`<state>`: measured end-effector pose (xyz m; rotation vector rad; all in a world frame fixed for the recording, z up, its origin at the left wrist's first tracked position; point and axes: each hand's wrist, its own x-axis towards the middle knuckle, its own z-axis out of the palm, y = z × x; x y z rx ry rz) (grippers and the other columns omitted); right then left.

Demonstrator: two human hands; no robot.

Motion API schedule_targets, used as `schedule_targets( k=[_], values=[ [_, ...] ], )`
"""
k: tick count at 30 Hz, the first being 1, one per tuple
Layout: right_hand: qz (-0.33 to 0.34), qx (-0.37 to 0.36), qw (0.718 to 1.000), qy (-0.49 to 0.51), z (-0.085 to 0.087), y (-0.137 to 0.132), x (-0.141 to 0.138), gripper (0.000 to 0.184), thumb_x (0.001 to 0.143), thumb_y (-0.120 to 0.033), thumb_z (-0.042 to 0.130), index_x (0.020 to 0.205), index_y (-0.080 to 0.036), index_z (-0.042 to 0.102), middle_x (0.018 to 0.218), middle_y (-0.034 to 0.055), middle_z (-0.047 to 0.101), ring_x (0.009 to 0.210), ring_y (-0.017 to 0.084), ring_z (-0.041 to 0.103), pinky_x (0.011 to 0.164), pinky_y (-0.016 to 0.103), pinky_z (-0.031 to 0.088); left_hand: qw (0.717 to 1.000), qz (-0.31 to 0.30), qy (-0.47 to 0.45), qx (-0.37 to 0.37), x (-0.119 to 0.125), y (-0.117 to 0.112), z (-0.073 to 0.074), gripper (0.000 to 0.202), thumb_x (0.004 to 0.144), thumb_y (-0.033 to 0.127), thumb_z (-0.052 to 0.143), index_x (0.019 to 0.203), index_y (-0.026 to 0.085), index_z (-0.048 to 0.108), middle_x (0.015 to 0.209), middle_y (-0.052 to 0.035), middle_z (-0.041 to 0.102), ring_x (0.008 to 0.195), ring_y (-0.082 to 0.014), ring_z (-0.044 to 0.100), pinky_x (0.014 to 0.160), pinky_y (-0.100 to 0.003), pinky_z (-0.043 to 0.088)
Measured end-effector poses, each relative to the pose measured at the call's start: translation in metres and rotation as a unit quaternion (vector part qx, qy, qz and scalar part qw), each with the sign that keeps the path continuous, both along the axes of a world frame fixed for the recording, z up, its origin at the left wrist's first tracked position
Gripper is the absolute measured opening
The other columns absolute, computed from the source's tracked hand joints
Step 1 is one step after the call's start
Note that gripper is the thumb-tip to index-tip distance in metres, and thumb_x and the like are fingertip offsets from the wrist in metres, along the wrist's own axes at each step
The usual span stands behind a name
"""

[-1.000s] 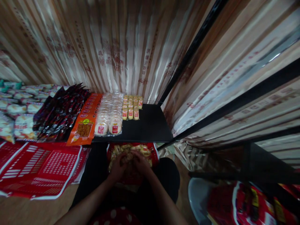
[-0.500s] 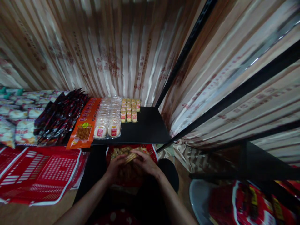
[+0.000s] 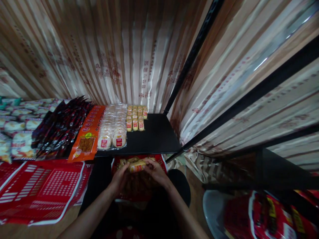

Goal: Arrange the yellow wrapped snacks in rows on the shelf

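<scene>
Between both hands is a small yellow snack pack [image 3: 137, 166] with a red label, lying sideways. My left hand [image 3: 121, 176] is closed on its left end, and my right hand [image 3: 156, 172] grips the right end. Beneath them, a red basket [image 3: 163, 162] between my knees holds more of these wrapped packs, partly covered by my hands. On the black shelf [image 3: 152, 139] ahead, several matching yellow packs [image 3: 135, 123] stand in short rows. Beside them are clear packs of round white crackers [image 3: 119, 139].
An orange snack bag [image 3: 86, 142], dark shiny packets [image 3: 62, 127] and white bags [image 3: 23, 144] fill the shelf's left side. A red basket [image 3: 59, 182] sits below left. Black frame bars [image 3: 239, 103] cross the right, above a grey basin [image 3: 211, 209] and red packages [image 3: 271, 215].
The yellow pack has been turned from a slant to nearly level, with its red label now showing. The view has shifted slightly.
</scene>
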<state>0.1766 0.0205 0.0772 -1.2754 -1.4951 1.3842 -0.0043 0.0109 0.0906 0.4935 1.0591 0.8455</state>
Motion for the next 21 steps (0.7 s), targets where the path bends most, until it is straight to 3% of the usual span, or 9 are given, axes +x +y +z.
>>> schedule_targets(
  k=[3,6,9,11,14,17,21],
  values=[
    [-0.035,-0.013,0.999,0.005,-0.007,-0.003,-0.002,0.027,0.08,-0.042,0.05,0.091,-0.019,0.058,0.085,0.0012,0.065,0.079,0.015,0.06,0.07,0.026,0.048,0.995,-0.015,0.058,0.075,0.003,0.008,0.005,0.046,0.064,0.05,0.061,0.094,0.015,0.058,0.085,-0.0049,0.066,0.068,-0.0143,0.06,0.056,-0.022,0.041],
    [-0.059,-0.016,0.996,-0.057,-0.018,-0.005,-0.004,0.03,0.083,-0.044,0.043,0.087,-0.018,0.058,0.082,0.0019,0.065,0.078,0.017,0.061,0.069,0.027,0.049,0.98,-0.038,0.136,0.138,0.006,0.02,0.001,0.044,0.057,0.048,0.067,0.086,0.015,0.059,0.076,-0.0024,0.065,0.066,-0.0145,0.058,0.06,-0.023,0.042],
    [-0.12,0.029,0.977,-0.175,-0.024,-0.005,-0.005,0.033,0.08,-0.041,0.048,0.101,-0.017,0.058,0.095,0.007,0.064,0.091,0.022,0.06,0.079,0.033,0.047,0.959,-0.057,0.21,0.181,0.011,0.035,-0.005,0.037,0.061,0.045,0.064,0.082,0.015,0.06,0.067,-0.0009,0.063,0.06,-0.0141,0.056,0.056,-0.023,0.041],
    [-0.163,0.098,0.949,-0.25,-0.021,-0.001,-0.004,0.043,0.078,-0.04,0.053,0.114,-0.017,0.053,0.109,0.0104,0.06,0.104,0.025,0.054,0.09,0.038,0.042,0.943,-0.069,0.248,0.212,0.016,0.045,-0.006,0.032,0.065,0.041,0.061,0.084,0.016,0.061,0.065,-0.0002,0.062,0.06,-0.0141,0.055,0.056,-0.023,0.04],
    [-0.159,0.183,0.922,-0.302,-0.011,0.007,0.0,0.046,0.079,-0.039,0.053,0.121,-0.021,0.049,0.116,0.0094,0.056,0.11,0.025,0.049,0.095,0.04,0.039,0.916,-0.088,0.298,0.254,0.027,0.059,0.003,0.023,0.067,0.033,0.056,0.083,0.017,0.062,0.067,-0.0004,0.062,0.064,-0.0145,0.055,0.06,-0.023,0.041],
    [-0.138,0.209,0.912,-0.326,-0.001,0.017,0.003,0.039,0.081,-0.035,0.051,0.118,-0.022,0.051,0.11,0.0085,0.059,0.103,0.024,0.052,0.091,0.039,0.042,0.884,-0.104,0.35,0.292,0.042,0.076,0.014,0.02,0.069,0.027,0.052,0.081,0.017,0.063,0.073,-0.0012,0.063,0.068,-0.0145,0.056,0.065,-0.023,0.041],
    [-0.166,0.233,0.899,-0.331,0.004,0.038,0.006,0.032,0.083,-0.029,0.047,0.113,-0.02,0.053,0.104,0.0092,0.06,0.096,0.023,0.053,0.086,0.038,0.043,0.855,-0.112,0.399,0.312,0.062,0.103,0.023,0.018,0.071,0.026,0.051,0.081,0.018,0.063,0.074,-0.0007,0.064,0.067,-0.0136,0.056,0.066,-0.023,0.041]
  ],
)
